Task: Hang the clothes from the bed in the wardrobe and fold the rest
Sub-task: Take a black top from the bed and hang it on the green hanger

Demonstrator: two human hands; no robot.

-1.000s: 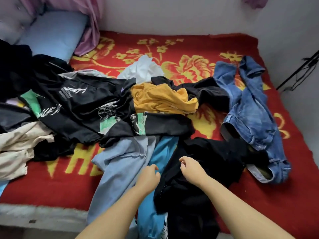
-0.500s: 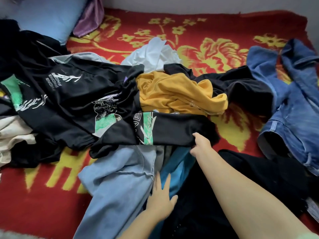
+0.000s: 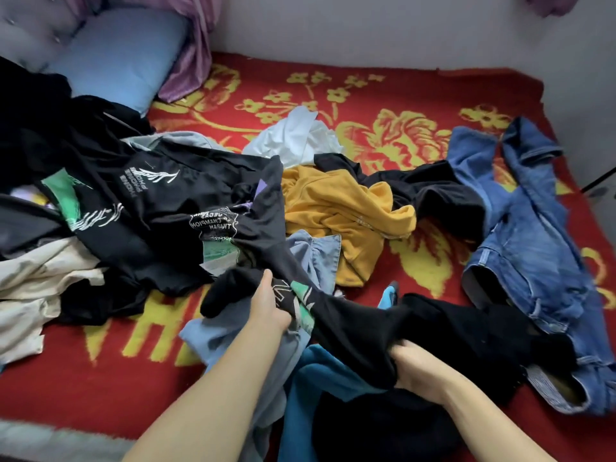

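— Gripping the black shirt [image 3: 350, 325] with both hands, is that right?

— Yes. The left hand [image 3: 268, 310] pinches it by the green and white print, thumb on top, and the right hand [image 3: 415, 370] has its fingers curled round a bunched dark fold nearer the bed's front edge. The shirt stretches between them and runs back up into the pile.

— What lies around it?

— Under it a pale blue garment [image 3: 230, 341] and a brighter blue one [image 3: 320, 388], both hanging over the front edge. A yellow top [image 3: 336, 208] sits just behind, with a white cloth [image 3: 293, 136] beyond that. Jeans [image 3: 530, 248] sprawl to the right, touching another black garment [image 3: 476, 331].

— And on the left?

— More black clothes with white lettering [image 3: 133, 195], heaped over a cream garment [image 3: 36, 281]. The held shirt is tangled in with that heap, so its far end is hidden.

— The bed itself?

— A red blanket with yellow flowers [image 3: 393, 95], a blue pillow [image 3: 123, 51] in the far left corner and purple fabric [image 3: 190, 61] beside it.
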